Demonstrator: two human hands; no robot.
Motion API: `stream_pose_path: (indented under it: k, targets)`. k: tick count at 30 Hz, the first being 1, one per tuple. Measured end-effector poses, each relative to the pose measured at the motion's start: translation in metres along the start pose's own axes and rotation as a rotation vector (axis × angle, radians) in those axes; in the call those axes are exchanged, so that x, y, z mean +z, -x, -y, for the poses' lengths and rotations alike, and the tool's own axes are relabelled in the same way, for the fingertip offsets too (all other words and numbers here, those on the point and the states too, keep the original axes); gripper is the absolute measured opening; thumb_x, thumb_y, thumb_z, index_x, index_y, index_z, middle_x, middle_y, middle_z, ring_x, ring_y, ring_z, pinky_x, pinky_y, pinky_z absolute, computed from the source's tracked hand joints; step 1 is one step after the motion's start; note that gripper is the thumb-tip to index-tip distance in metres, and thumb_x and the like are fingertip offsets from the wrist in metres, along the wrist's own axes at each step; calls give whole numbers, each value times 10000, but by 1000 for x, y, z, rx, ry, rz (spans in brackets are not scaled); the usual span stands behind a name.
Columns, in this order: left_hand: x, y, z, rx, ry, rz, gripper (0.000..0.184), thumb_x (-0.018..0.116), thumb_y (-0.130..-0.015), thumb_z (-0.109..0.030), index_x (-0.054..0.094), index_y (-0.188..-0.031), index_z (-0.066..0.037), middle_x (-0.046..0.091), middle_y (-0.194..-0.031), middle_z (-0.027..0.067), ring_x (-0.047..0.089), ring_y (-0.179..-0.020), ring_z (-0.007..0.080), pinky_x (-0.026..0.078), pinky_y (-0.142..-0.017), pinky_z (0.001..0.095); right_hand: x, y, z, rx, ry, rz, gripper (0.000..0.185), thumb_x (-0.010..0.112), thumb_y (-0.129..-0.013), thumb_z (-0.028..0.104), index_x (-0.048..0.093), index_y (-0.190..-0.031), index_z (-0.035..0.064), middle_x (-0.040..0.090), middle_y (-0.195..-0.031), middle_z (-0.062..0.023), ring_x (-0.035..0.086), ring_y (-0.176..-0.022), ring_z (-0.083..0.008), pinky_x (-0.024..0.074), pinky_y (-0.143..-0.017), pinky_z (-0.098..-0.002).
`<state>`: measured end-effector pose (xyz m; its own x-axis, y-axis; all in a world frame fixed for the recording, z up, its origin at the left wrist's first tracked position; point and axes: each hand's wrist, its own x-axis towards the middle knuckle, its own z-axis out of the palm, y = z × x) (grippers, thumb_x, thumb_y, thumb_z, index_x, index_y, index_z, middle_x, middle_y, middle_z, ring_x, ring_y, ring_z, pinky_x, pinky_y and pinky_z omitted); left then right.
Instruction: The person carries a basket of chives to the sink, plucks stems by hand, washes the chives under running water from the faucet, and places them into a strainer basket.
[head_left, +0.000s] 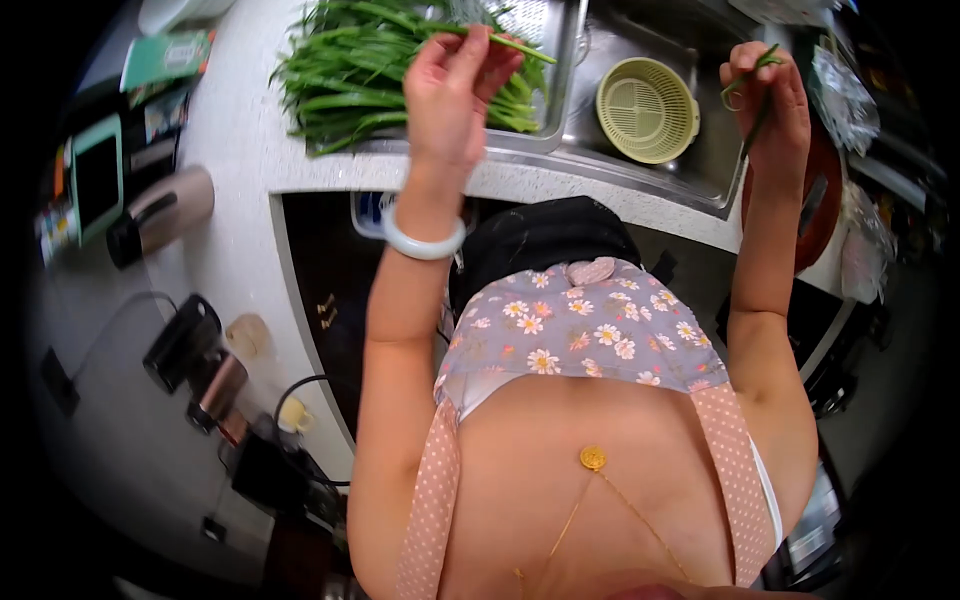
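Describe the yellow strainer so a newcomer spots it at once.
Find the metal sink set in the white counter. In its basin, between the heap of green stalks and the right hand, sits the round strainer. Pale yellow with a slotted bottom, it stands out from the grey metal around it.

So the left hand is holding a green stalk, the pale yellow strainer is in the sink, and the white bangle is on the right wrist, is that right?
Not quite: the head view shows the white bangle on the left wrist. The left hand does hold a green stalk, and the pale yellow strainer is in the sink.
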<state>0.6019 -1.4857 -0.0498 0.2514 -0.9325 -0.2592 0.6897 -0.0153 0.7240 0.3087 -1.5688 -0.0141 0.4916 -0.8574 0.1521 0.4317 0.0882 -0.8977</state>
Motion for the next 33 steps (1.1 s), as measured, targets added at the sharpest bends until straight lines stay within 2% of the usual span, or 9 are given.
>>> stream_pose_path:
  k: [2, 5, 10, 16, 19, 24, 26, 32, 33]
  targets:
    - [-25, -3, -33, -17, -218, 77, 90, 594, -863, -87, 578, -891, -3, 647, -844, 110, 646, -768, 185, 550, -736, 288, 50, 0, -31, 69, 335, 2, 213, 509, -914, 163, 580, -1083, 54, 641, -863, -46, 604, -806, -94, 469, -667, -202]
    - [-29, -7, -79, -96, -478, 86, 105, 575, -885, -141, 553, -868, -40, 611, -797, 46, 611, -738, 112, 510, -679, 229, 118, 1, -104, 191, 586, 523, 184, 464, -929, 162, 545, -984, 6, 557, -867, -64, 538, -729, -136, 438, -627, -259]
    - [-36, -18, -94, -109, -536, 148, 137, 604, -869, -159, 552, -875, -32, 614, -817, 52, 613, -750, 119, 510, -700, 234, 203, 19, -244, -18, 753, 886, 257, 445, -904, 230, 570, -964, 14, 576, -919, -155, 593, -808, -348, 477, -722, -428]
    - [-50, -15, -78, -134, -519, 127, 133, 607, -868, -151, 553, -876, -29, 622, -823, 59, 617, -754, 120, 515, -685, 228, 228, 15, -300, 83, 1178, 1264, 232, 542, -793, 211, 642, -912, 38, 618, -969, -127, 606, -883, -322, 488, -725, -415]
    - [-54, -12, -69, -72, -482, 110, 114, 600, -870, -126, 555, -883, -22, 617, -801, 49, 609, -748, 111, 513, -697, 230, 226, 8, -286, -5, 1127, 1124, 221, 564, -792, 208, 638, -913, 38, 634, -961, -108, 615, -856, -320, 494, -712, -408]
    - [-62, -16, -26, 166, -407, 92, 91, 603, -851, -63, 595, -896, 16, 649, -854, 111, 642, -774, 170, 545, -722, 270, 137, -28, -231, 424, 684, 497, 170, 519, -858, 156, 615, -915, 29, 647, -945, -96, 640, -783, -206, 517, -672, -338]
    - [-65, -22, 7, 43, -378, 16, 144, 593, -862, -78, 597, -953, 34, 642, -922, 126, 637, -850, 180, 542, -766, 268, 88, -30, -204, 630, 434, 161, 192, 471, -899, 160, 592, -977, 33, 654, -949, -72, 631, -812, -139, 519, -675, -298]
    - [-94, -54, 95, -172, -406, -165, 255, 532, -888, -51, 480, -1077, 112, 594, -969, 190, 627, -870, 235, 543, -793, 282, 39, -41, -203, 299, 887, 36, 247, 495, -891, 190, 570, -1054, 20, 656, -947, -109, 635, -834, -200, 493, -718, -300]
    - [-95, -53, 96, -198, -404, -184, 255, 523, -893, -55, 472, -1078, 113, 586, -981, 195, 625, -876, 239, 542, -796, 284, 37, -51, -213, 336, 978, 57, 275, 508, -908, 208, 558, -1112, 30, 630, -1050, -118, 606, -998, -206, 471, -833, -305]
